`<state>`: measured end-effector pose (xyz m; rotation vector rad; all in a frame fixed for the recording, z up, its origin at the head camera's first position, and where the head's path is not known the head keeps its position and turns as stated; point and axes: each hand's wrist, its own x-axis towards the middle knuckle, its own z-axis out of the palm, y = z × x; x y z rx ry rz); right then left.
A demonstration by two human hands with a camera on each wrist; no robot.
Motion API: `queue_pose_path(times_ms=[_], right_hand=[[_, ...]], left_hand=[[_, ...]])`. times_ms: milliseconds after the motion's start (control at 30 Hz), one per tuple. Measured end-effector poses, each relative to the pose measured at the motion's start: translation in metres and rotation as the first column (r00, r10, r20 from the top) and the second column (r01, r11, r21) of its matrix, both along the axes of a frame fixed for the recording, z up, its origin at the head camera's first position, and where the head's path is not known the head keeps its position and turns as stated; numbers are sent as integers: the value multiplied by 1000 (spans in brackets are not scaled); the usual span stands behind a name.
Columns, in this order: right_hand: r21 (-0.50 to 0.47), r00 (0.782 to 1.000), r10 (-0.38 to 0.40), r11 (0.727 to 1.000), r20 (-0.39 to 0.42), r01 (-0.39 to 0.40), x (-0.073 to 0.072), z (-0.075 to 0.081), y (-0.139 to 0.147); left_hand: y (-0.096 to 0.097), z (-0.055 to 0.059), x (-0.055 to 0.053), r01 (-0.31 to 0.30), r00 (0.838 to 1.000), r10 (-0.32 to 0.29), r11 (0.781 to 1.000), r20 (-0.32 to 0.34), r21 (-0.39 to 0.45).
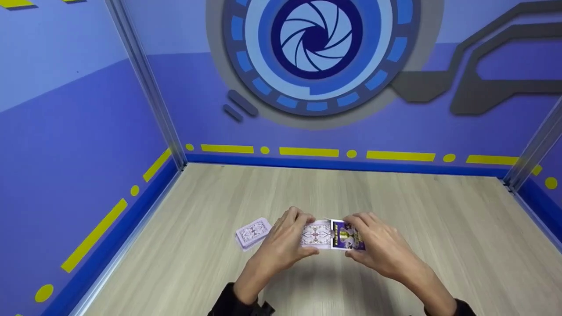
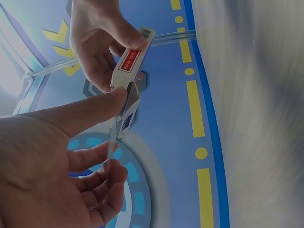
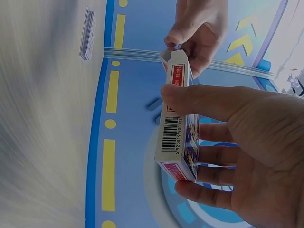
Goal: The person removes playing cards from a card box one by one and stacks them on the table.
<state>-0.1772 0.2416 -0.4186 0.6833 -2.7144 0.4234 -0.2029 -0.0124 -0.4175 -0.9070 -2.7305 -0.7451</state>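
Note:
My right hand (image 1: 382, 243) grips a small playing-card box (image 3: 170, 135), thumb on the side with the barcode and fingers along the opposite edge. The box is purple and yellow on its broad face, white with a red label on its narrow side. Its open end, with a flap sticking out, faces my left hand (image 1: 283, 241). Between thumb and fingers, that hand pinches patterned playing cards (image 1: 317, 235) by their edges. The cards' far end meets the box opening, and the box is held above the table. In the left wrist view the cards show as a thin edge.
A small stack of playing cards (image 1: 253, 231), backs up, lies on the wooden table (image 1: 210, 272) just left of my left hand. A blue printed wall (image 1: 307, 136) rises behind the table, with another wall (image 1: 66, 175) on the left.

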Motion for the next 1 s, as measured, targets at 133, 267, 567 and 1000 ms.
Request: queue_pose_path(times_ms=[133, 267, 567, 1000], right_hand=[[-2, 1000, 4, 1000, -5, -4, -1, 0, 1], [-4, 1000, -11, 1000, 4, 11, -1, 2, 2], [-24, 999, -35, 999, -24, 34, 0, 9, 13], [-81, 996, -85, 993, -29, 83, -4, 14, 33]], left_hand=[[-2, 0, -1, -1, 996, -5, 998, -84, -68], [-5, 4, -2, -22, 995, 15, 997, -102, -67], [-24, 18, -5, -59, 992, 61, 998, -107, 23], [-69, 23, -26, -253, 963, 263, 958, -62, 132]])
